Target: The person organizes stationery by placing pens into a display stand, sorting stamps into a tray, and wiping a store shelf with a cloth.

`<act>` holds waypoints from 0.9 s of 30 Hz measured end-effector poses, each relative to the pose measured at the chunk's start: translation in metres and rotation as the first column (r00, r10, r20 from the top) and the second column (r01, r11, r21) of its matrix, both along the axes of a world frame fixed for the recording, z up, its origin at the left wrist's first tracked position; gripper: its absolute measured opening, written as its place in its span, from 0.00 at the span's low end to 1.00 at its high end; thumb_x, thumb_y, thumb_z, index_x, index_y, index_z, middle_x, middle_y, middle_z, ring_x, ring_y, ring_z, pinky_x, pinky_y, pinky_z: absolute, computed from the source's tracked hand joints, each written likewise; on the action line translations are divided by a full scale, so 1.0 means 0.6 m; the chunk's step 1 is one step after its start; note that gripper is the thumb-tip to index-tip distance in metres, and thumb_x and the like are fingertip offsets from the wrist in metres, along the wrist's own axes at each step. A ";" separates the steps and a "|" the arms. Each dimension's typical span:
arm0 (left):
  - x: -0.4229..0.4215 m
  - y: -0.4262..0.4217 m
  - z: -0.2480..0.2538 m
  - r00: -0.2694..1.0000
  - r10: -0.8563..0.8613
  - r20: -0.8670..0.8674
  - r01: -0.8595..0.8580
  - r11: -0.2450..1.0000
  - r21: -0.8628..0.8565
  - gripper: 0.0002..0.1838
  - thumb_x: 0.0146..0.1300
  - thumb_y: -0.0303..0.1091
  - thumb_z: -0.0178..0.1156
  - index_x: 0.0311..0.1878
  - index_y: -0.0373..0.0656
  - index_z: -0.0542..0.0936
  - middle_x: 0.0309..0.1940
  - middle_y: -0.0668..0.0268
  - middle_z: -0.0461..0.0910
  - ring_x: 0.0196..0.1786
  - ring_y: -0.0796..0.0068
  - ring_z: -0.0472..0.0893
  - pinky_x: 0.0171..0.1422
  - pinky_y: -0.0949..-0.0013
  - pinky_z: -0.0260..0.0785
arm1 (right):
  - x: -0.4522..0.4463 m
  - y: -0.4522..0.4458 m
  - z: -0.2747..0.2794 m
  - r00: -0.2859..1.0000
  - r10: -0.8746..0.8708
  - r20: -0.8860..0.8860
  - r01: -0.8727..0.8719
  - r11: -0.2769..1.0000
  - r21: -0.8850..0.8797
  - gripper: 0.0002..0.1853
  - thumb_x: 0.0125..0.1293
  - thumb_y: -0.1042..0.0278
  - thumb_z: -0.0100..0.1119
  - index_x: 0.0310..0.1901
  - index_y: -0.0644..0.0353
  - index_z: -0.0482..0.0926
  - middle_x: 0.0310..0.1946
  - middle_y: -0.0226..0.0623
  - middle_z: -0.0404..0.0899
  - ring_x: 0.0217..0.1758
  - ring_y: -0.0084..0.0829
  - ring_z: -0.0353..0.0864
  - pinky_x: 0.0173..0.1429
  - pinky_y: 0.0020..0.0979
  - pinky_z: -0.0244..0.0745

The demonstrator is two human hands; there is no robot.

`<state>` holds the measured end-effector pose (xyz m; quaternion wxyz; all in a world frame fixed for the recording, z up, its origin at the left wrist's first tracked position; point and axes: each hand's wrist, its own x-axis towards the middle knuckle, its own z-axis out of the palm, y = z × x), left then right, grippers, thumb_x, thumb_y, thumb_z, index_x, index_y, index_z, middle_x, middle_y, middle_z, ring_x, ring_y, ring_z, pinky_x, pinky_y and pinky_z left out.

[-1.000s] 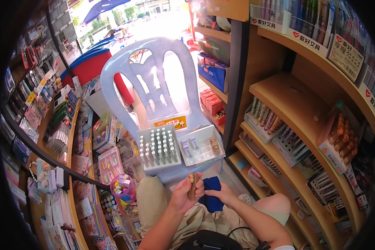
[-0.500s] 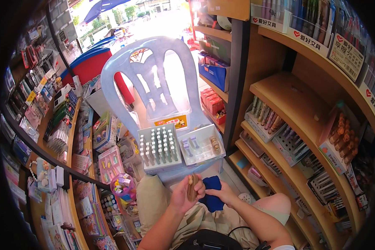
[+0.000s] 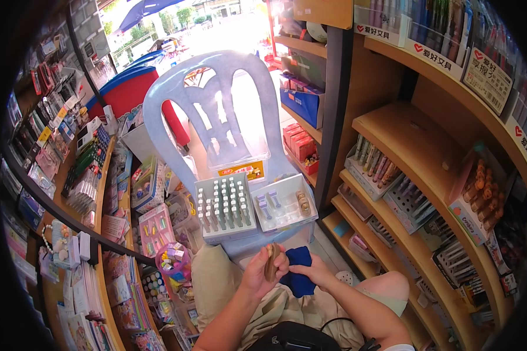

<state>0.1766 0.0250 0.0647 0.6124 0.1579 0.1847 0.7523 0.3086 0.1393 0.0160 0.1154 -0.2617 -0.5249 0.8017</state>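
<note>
Above my lap, my left hand (image 3: 256, 278) is closed around a brown elongated object (image 3: 270, 268), held roughly upright; its exact kind is hard to make out. Close beside it, my right hand (image 3: 316, 272) grips a dark blue cloth (image 3: 300, 284) that hangs down between the two hands. In front, on the seat of a pale blue plastic chair (image 3: 234, 250), stand two boxes. A light box (image 3: 227, 235) holds rows of white-capped sticks. To its right, a white tray (image 3: 282, 224) contains a few purple pieces and several brown ones.
Shelves of stationery (image 3: 108, 175) curve along the left, and wooden shelves (image 3: 413, 131) with boxes of pens rise on the right. Behind the two boxes sits a clear container with a yellow label (image 3: 241, 171). A pink tub (image 3: 174, 261) of small items stands left of my knee.
The brown object in my left hand has turned slightly, with the fingers shifted a little around it. My right hand and the blue cloth stay nearly where they were.
</note>
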 end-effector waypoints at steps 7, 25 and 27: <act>-0.002 0.007 0.001 0.949 0.106 0.297 -0.081 0.992 -0.096 0.20 0.70 0.45 0.47 0.52 0.35 0.68 0.33 0.66 0.69 0.41 0.71 0.69 0.48 0.70 0.66 | 0.000 0.000 0.009 0.999 0.000 0.035 0.000 1.000 -0.004 0.19 0.54 0.70 0.67 0.47 0.61 0.76 0.39 0.31 0.80 0.40 0.23 0.79 0.47 0.26 0.74; -0.059 0.012 0.005 0.905 0.261 0.335 -0.205 0.959 -0.195 0.20 0.72 0.45 0.41 0.52 0.35 0.68 0.45 0.62 0.73 0.50 0.67 0.73 0.56 0.63 0.65 | -0.007 -0.001 0.004 1.000 -0.014 0.028 0.015 1.000 -0.013 0.19 0.54 0.68 0.68 0.48 0.62 0.75 0.39 0.32 0.80 0.40 0.23 0.79 0.47 0.27 0.75; -0.074 0.012 0.001 0.896 0.251 0.367 -0.191 0.963 -0.192 0.21 0.73 0.46 0.38 0.53 0.37 0.69 0.47 0.62 0.73 0.50 0.69 0.73 0.56 0.62 0.64 | -0.010 -0.002 0.020 0.998 -0.059 0.024 0.060 0.997 -0.049 0.20 0.56 0.68 0.67 0.49 0.62 0.74 0.40 0.32 0.79 0.42 0.23 0.78 0.48 0.26 0.74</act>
